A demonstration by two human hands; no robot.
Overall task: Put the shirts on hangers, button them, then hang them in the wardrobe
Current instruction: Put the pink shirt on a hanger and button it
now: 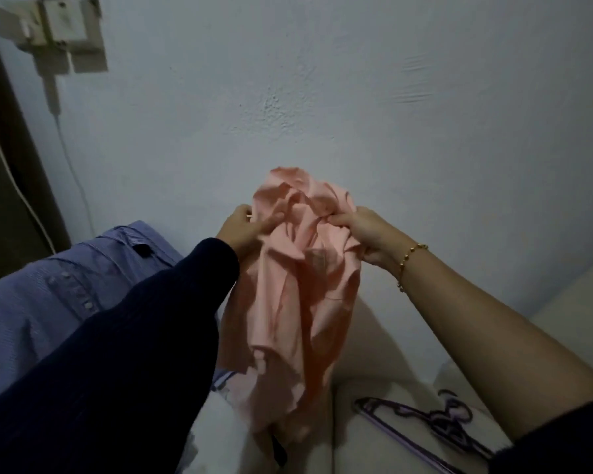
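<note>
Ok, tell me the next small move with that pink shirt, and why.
Probably shake it open and find the collar. The left hand and right hand grip the pink shirt near its top, but it hangs bunched, so no hanger could go in yet. The purple hangers lie below the right forearm.

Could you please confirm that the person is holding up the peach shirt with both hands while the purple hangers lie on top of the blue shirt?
Not quite: the purple hangers lie on the cream cushion at lower right, not on the blue shirt, which is at the left. The head view shows this. The left hand and right hand do hold up the peach shirt.
</note>
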